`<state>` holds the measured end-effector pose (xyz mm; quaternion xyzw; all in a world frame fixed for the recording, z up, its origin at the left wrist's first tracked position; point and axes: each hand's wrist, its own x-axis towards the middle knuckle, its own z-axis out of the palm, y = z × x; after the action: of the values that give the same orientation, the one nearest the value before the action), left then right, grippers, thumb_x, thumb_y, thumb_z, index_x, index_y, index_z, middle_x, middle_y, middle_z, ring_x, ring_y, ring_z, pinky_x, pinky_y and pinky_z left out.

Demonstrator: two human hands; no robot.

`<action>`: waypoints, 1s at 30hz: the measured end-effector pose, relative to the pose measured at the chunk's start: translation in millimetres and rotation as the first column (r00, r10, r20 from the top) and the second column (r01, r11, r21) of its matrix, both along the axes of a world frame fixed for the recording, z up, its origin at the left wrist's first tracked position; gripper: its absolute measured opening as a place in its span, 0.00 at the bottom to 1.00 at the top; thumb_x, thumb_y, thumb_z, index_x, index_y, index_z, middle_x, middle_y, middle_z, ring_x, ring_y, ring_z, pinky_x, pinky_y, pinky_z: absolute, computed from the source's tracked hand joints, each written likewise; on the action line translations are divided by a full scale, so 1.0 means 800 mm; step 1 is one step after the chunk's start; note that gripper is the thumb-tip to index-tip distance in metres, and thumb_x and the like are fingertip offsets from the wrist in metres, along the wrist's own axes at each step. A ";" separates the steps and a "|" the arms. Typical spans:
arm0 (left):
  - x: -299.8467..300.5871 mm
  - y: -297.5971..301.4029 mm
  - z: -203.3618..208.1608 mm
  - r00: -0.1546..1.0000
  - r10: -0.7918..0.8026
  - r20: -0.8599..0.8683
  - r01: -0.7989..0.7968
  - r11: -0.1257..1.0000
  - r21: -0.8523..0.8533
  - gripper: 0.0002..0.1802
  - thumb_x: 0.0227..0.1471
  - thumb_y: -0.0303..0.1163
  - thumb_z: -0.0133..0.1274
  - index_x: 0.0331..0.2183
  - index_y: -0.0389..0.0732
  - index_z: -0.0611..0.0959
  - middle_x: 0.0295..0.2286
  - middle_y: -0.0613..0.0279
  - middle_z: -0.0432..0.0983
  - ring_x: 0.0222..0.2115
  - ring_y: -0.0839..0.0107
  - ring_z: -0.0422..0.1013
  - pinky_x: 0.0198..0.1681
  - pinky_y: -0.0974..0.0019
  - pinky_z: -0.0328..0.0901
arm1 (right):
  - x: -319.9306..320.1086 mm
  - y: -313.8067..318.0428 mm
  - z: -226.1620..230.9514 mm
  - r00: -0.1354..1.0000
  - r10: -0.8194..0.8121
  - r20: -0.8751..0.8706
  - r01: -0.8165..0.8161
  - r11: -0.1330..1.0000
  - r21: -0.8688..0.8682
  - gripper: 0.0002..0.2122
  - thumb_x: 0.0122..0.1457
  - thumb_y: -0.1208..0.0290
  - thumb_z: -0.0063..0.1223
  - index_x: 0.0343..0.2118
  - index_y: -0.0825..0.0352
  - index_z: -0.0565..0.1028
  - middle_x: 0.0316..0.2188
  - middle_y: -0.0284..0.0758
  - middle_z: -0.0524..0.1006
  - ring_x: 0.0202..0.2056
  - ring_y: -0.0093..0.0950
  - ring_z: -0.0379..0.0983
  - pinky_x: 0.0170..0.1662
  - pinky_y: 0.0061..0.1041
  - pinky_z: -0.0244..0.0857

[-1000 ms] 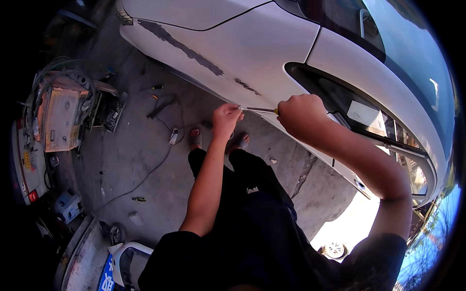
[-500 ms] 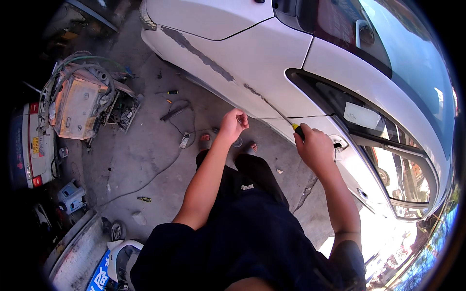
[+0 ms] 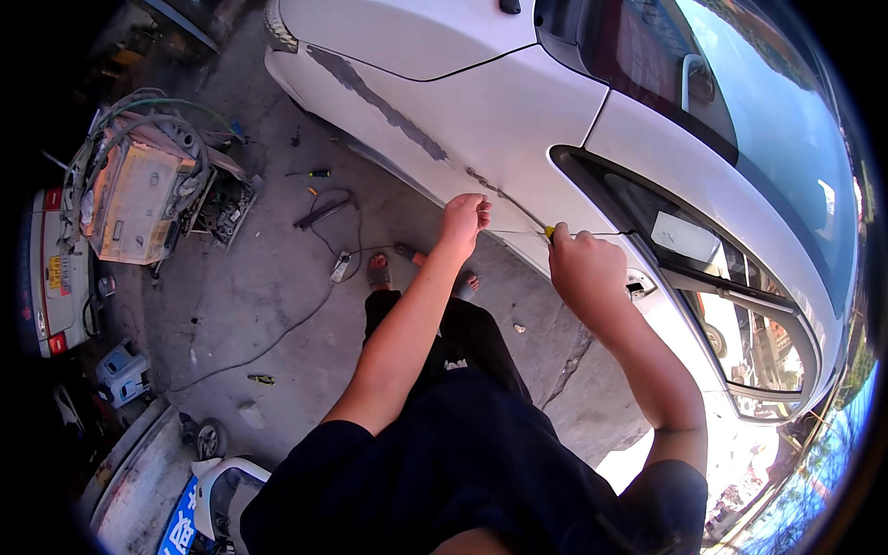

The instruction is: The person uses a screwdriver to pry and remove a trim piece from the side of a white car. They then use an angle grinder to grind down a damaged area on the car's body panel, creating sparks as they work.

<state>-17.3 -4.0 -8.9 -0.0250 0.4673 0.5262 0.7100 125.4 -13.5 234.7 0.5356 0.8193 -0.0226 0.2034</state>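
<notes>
Gripping a yellow-handled screwdriver (image 3: 525,212) in the right hand (image 3: 587,268), and pointing its shaft at a narrow dark scrape (image 3: 482,180) on the white car (image 3: 518,102). Holding the left hand (image 3: 465,225) with curled fingers near the shaft. Standing in sandals on a grey floor (image 3: 268,296), well apart from a worn orange cabinet (image 3: 134,208).

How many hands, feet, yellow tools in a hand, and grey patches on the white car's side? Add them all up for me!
Hands: 2 (left hand, right hand)
Feet: 2
Held yellow tool: 1
Grey patches on the white car: 2
Total: 7
</notes>
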 end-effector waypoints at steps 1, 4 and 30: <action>0.002 0.003 0.001 1.000 -0.007 0.011 0.007 1.000 0.008 0.07 0.58 0.29 0.50 0.35 0.34 0.78 0.29 0.58 0.77 0.24 0.73 0.70 0.28 0.68 0.69 | -0.003 0.002 0.000 1.000 0.023 0.017 -0.023 1.000 0.004 0.06 0.56 0.72 0.52 0.34 0.67 0.74 0.22 0.40 0.79 0.24 0.39 0.79 0.26 0.36 0.71; 0.008 0.010 0.004 0.999 -0.018 0.031 0.019 1.000 -0.008 0.08 0.58 0.29 0.50 0.36 0.34 0.78 0.29 0.58 0.77 0.24 0.73 0.70 0.29 0.68 0.68 | -0.008 0.014 0.004 0.996 0.074 0.046 -0.073 0.997 -0.033 0.06 0.53 0.75 0.52 0.34 0.69 0.74 0.22 0.41 0.79 0.25 0.38 0.80 0.27 0.35 0.72; 0.027 0.028 -0.015 0.973 0.189 0.132 -0.174 0.978 -0.114 0.12 0.58 0.34 0.44 0.29 0.37 0.77 0.25 0.58 0.77 0.22 0.73 0.67 0.26 0.68 0.64 | 0.012 0.101 0.022 0.949 0.296 0.106 -0.249 0.914 -0.319 0.09 0.58 0.68 0.51 0.38 0.67 0.76 0.23 0.40 0.79 0.27 0.41 0.79 0.30 0.39 0.71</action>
<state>4.3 18.5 -20.7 -0.1414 0.4376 0.5613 0.6881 135.3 67.6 252.4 0.3785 0.8551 -0.0780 0.3457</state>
